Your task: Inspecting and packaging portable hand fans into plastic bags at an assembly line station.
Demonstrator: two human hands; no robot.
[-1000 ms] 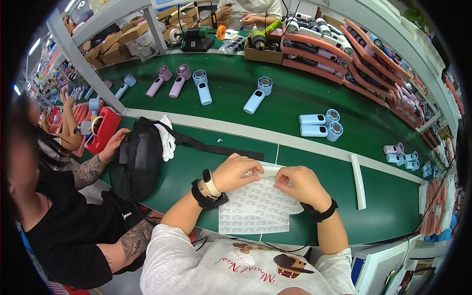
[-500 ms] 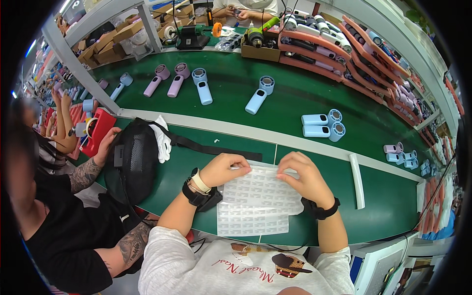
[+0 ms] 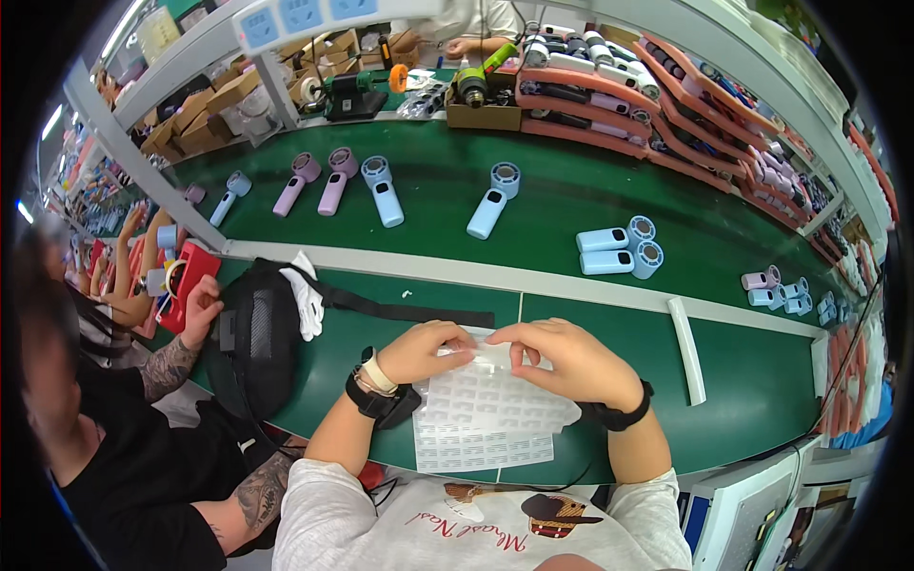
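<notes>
On the bench in front of me lies a white sheet of printed labels [image 3: 500, 404], overlapping a second label sheet [image 3: 481, 455] nearer my body. My left hand [image 3: 424, 352] pinches the upper sheet by its far left corner, thumb on top. Curled beside it, my right hand [image 3: 571, 362] has its index finger reaching to the sheet's far edge. A glossy, see-through strip shows near its fingertips; what the fingers hold is too small to make out.
A black backpack [image 3: 255, 328] with white gloves [image 3: 307, 303] stands left, beside another person's tattooed arm. A white strip [image 3: 687, 352] lies right. Beyond the rail [image 3: 409, 270] are blue handheld fans [image 3: 495, 200] and pink ones [image 3: 336, 183]. Stacked pink trays [image 3: 581, 128] stand behind.
My right hand has moved left along the sheet's far edge, close to my left hand. The view has tilted up a little, bringing a socket strip into the top.
</notes>
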